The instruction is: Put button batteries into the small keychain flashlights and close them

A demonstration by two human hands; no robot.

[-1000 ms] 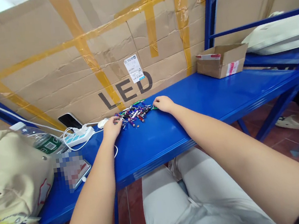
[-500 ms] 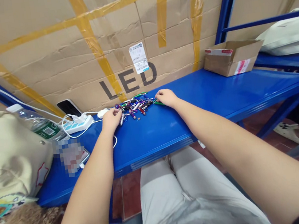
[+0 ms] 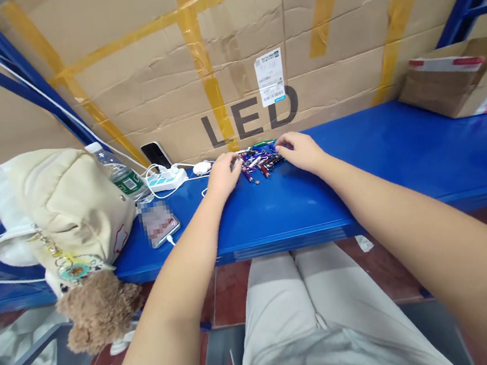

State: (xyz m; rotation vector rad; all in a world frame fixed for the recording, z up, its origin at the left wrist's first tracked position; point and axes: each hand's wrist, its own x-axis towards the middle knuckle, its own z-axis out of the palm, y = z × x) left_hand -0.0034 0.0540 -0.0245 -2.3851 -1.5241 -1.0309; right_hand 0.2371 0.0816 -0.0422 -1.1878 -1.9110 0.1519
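A loose pile of small metallic cylinders (image 3: 262,161) in purple, red, silver, black and green, with small clips among them, lies on the blue shelf (image 3: 282,201) against the cardboard. At the left edge of the pile is my left hand (image 3: 223,176), its fingers curled in around the pieces; what they grip is hidden. My right hand (image 3: 302,149) rests at the right edge, with thumb and bent fingers apart beside the pieces. A small round brownish piece (image 3: 257,182) lies just in front of the pile.
To the left stand a cream bag (image 3: 70,199) with a brown plush charm (image 3: 101,309), a water bottle (image 3: 124,177), a power strip (image 3: 166,179) with white cables and a phone (image 3: 162,226). A cardboard box (image 3: 450,86) sits at the right, and a large taped carton (image 3: 243,45) stands behind.
The view has turned left, so the scene sits further right. My hands have come closer together around the pile, and a silver cylinder by my left hand no longer shows.
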